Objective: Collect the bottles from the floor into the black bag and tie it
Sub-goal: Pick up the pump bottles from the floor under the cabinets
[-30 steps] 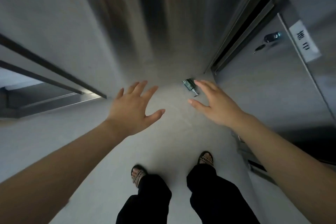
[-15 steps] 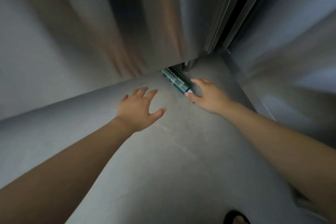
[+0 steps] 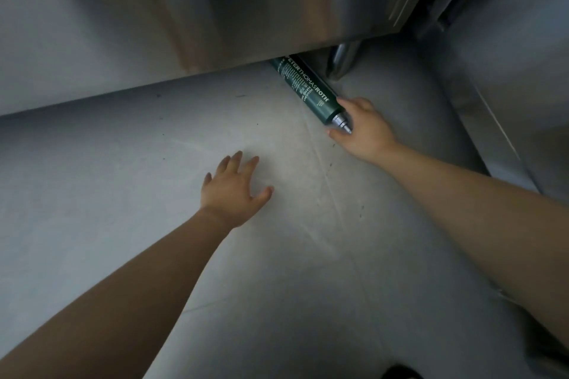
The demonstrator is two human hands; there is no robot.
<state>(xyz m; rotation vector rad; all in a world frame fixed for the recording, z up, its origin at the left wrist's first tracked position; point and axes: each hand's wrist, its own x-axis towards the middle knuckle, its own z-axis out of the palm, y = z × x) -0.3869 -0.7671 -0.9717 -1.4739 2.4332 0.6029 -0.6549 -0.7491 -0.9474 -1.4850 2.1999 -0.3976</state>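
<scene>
- Here, in the head view, one green bottle (image 3: pixel 303 88) is seen lying on its side on the grey floor (image 3: pixel 123 163).
- Its far end is tucked under the bottom edge of a shiny metal cabinet (image 3: pixel 215 9), right beside a round metal leg (image 3: pixel 340 58). It may have rolled there, and so it has to be pulled out before it can be lifted.
- The silver neck of the bottle is pointed toward the person, so that end is the easy one to reach.
- The right hand (image 3: pixel 361 129) is stretched out low, next to the neck end. The fingers are curled by the far side of the bottle and the thumb is laid near the neck. The bottle is touched, but a full grip cannot be told yet.
- The left hand (image 3: pixel 232 191) is held open, fingers spread, close to the floor and well apart from the bottle. Nothing is held in it. It is likely kept there for balance while the body is bent down.
- The black bag is not seen in this view, so the bottle is not yet in the bag.
</scene>
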